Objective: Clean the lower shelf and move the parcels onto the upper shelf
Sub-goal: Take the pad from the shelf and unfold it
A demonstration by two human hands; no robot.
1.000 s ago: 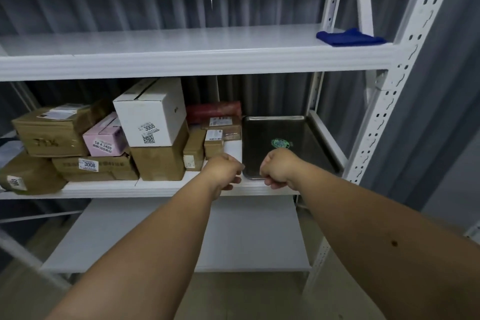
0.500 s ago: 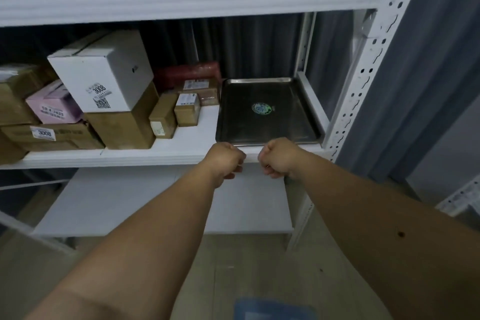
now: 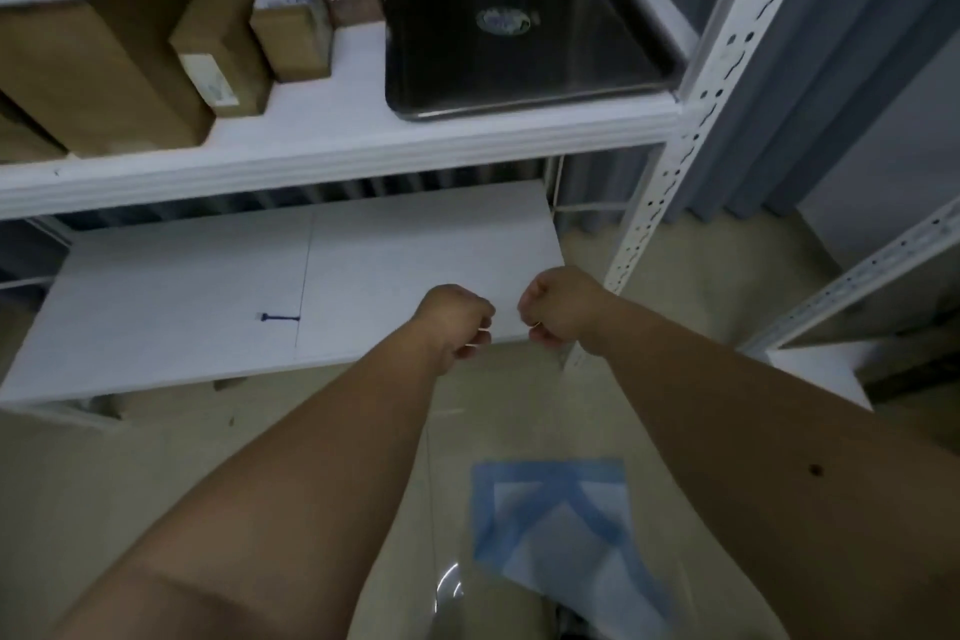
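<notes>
My left hand (image 3: 460, 322) and my right hand (image 3: 556, 309) are both curled into fists side by side, holding nothing, in front of the bottom white shelf board (image 3: 171, 307). That board carries only a small dark blue mark (image 3: 279, 318). On the white shelf above (image 3: 337, 151) stand several brown cardboard parcels: a large one (image 3: 93, 68), a slim one (image 3: 221, 49) and a small labelled one (image 3: 293, 29). A dark metal tray (image 3: 530, 26) with a round sticker lies to their right.
A white perforated upright (image 3: 691, 120) frames the shelf's right side, with grey curtain behind. A second rack (image 3: 852, 296) stands at the right. On the floor by my arms lies a blue-and-white plastic bag (image 3: 556, 525).
The view has tilted downward: the upper shelf and blue cloth have left the frame, and the bottom board and floor now fill it. Both fists stayed together and dropped below the parcel shelf.
</notes>
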